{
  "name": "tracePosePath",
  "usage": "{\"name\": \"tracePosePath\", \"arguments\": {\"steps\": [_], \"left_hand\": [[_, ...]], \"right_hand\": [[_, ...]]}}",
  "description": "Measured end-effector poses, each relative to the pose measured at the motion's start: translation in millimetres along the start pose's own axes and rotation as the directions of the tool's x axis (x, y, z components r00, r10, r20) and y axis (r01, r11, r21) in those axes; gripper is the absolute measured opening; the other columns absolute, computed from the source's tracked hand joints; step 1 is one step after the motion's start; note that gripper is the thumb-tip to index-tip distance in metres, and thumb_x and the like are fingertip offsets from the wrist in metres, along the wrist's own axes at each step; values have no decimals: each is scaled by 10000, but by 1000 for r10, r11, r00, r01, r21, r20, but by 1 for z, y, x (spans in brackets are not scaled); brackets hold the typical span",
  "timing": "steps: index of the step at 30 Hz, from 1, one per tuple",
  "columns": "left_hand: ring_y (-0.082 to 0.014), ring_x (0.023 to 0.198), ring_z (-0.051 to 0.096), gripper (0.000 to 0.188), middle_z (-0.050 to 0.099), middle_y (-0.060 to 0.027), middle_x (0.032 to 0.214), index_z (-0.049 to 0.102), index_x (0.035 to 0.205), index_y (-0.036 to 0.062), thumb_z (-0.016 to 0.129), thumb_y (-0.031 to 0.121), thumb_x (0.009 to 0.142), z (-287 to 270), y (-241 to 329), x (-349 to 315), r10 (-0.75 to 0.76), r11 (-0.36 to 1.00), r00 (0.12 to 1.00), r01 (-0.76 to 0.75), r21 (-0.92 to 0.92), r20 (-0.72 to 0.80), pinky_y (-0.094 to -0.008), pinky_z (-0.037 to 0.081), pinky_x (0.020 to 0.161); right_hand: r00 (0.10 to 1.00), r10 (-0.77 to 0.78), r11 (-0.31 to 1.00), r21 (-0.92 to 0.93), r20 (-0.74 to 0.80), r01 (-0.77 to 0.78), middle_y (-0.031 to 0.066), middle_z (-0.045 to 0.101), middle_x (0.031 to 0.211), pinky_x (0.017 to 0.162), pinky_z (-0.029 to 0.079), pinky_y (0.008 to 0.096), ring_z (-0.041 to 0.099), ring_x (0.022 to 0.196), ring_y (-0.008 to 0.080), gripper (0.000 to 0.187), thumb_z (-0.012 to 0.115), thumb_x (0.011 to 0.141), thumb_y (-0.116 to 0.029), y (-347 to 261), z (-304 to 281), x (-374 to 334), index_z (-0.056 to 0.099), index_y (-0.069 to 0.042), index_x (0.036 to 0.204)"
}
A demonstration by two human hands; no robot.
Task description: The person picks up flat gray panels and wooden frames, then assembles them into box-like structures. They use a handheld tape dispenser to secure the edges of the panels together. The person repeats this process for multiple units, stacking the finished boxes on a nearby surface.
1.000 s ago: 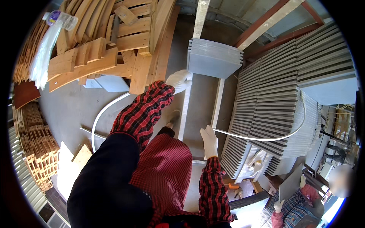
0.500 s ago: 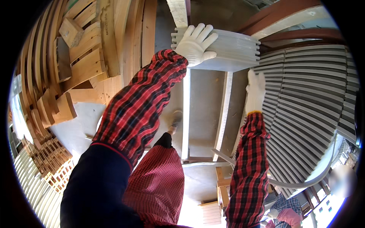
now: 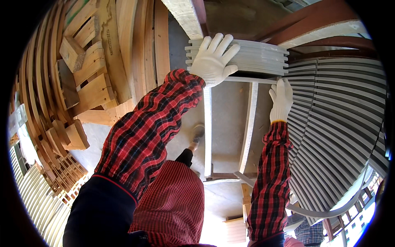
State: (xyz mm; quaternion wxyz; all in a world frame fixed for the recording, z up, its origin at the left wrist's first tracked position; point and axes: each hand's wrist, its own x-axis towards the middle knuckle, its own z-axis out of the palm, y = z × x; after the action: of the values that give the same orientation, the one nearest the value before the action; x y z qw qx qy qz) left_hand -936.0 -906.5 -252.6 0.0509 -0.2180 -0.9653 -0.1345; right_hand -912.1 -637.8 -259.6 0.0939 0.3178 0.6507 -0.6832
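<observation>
Left hand (image 3: 214, 61), fingers spread over grey panels (image 3: 261, 57), their near edge by the right hand (image 3: 281, 101) (its fingers close together)

We looked down on a grey floor (image 3: 228, 119), hemmed by timber.
To our left we had pallets (image 3: 91, 96) beside long planks (image 3: 161, 41); red-brown beams (image 3: 319, 16) slanted across the upper right. At lower left we saw a pale ribbed surface (image 3: 45, 206), wall or stack we couldn't tell. White light (image 3: 217, 230) washed out the floor nearest us.
</observation>
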Motion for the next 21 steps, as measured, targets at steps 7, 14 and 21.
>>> {"name": "tracePosePath", "arguments": {"steps": [7, 14, 21], "left_hand": [[-401, 1358, 381, 632, 424, -190, 1492, 523, 1408, 77, 652, 436, 903, -2, 0, -1, -3, 1000, 999, 2, -26, -38, -540, 288, 1124], [-408, 1387, 366, 618, 422, -193, 1517, 522, 1409, 82, 652, 423, 911, 0, 1, 0, -7, 1000, 1000, 7, -17, -4, -545, 282, 1136], [-409, 1395, 332, 643, 377, -203, 1533, 466, 1445, 80, 611, 444, 935, 1, 2, -3, 17, 997, 1000, -18, 71, 13, -546, 262, 1138]], "right_hand": [[909, -361, 612, -683, 209, 400, 140, 539, 1380, 1067, 441, 378, 545, 1247, 282, 636, 815, 795, -193, 13, -39, -32, 558, -39, 1356], [491, -69, -160, -495, 868, 854, 47, 593, 927, 774, 511, 411, 612, 916, 276, 195, 675, 852, -100, -10, -43, -25, 598, -94, 1031], [487, -151, -275, -510, 860, 815, 50, 652, 904, 725, 540, 405, 667, 877, 274, 162, 628, 848, -86, 30, -35, -18, 643, -119, 1006]]}}
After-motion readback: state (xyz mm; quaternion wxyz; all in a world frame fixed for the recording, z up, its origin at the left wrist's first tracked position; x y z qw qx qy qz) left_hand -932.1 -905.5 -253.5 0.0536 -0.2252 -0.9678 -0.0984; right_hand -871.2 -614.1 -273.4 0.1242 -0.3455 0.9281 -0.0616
